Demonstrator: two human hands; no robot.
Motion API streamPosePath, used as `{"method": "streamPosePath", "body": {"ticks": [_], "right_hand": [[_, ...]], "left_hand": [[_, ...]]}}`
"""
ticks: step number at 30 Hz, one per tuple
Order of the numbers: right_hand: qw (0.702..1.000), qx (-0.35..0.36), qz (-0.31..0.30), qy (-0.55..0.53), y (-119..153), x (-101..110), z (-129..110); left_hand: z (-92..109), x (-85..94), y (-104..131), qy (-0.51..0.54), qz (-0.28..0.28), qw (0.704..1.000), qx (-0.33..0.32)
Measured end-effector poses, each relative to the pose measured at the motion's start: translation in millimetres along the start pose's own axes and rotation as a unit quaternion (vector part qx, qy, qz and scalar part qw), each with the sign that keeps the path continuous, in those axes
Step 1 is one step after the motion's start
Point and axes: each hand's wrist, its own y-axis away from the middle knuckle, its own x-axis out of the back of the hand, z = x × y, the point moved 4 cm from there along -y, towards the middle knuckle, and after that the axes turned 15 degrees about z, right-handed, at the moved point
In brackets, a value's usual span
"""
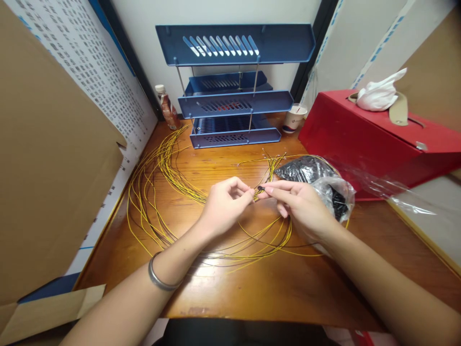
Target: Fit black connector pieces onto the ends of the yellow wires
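Note:
My right hand (pixel 300 202) pinches a small black piece (pixel 261 188), which looks like a connector housing, between thumb and forefinger. Facing it, my left hand (pixel 226 202) has thumb and forefinger pressed together at a thin wire; the tip is too small to make out. The two hands are almost touching. Below and around them, yellow and dark wires (pixel 173 178) lie in a loose coil on the wooden table. A bunch of wire ends (pixel 275 161) with small tips fans out just beyond my hands. Beside my right hand sits a clear plastic bag (pixel 306 168) of black pieces.
A blue tiered file tray (pixel 236 105) stands at the back, between a bottle (pixel 167 108) and a paper cup (pixel 294 117). On the right is a red box (pixel 334 129) with white tissue (pixel 380 91) on top. Cardboard (pixel 54 144) borders the left.

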Motion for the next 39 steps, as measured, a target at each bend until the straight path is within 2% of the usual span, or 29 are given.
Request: {"method": "streamPosePath", "body": {"ticks": [20,39], "right_hand": [[1.0,0.017,-0.014,0.007,0.6,-1.6,1.6],[1.0,0.008,-0.017,0.014,0.7,-1.8,1.5]], "left_hand": [[-1.8,-0.9,0.6,-0.021,0.003,1.0,-0.017],[1.9,1.1,2.6,-0.026,0.035,0.998,-0.042]]}}
